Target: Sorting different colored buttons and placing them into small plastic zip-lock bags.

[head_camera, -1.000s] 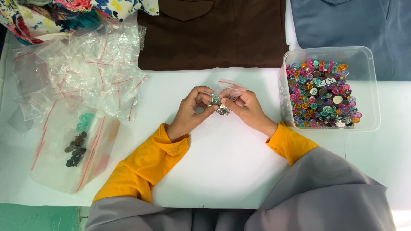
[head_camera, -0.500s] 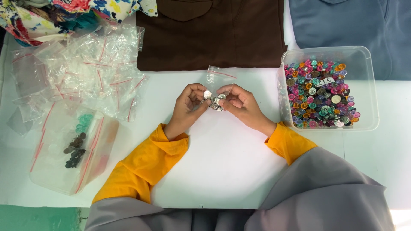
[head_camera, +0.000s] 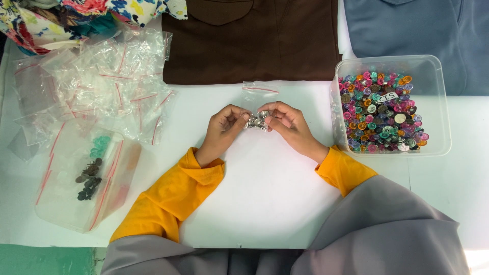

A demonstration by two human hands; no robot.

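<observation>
I see my left hand [head_camera: 222,128] and right hand [head_camera: 288,125] meeting over the white counter [head_camera: 265,193], both grips pinched tight on a small cluster of shiny silver metal buttons [head_camera: 256,122] held between the fingertips. A small clear plastic zip bag [head_camera: 259,97] with a thin red seal line stands just behind the buttons; I cannot tell which fingers hold it.

Right of the buttons, near my right hand, sits a rounded-corner clear plastic tub [head_camera: 439,102] filled with glossy round buttons in pink, teal, orange and dark tones. Behind the buttons lies a flat brown garment [head_camera: 265,46] of matte woven cloth, and further right of that a blue-grey garment [head_camera: 423,30].

Well left of the buttons, a crinkly heap of clear zip bags [head_camera: 102,86] spreads out; nearer me in that heap, one larger bag [head_camera: 86,178] holds small dark buttons and pale teal ones. Flowered cloth [head_camera: 76,15] lies behind the heap.
</observation>
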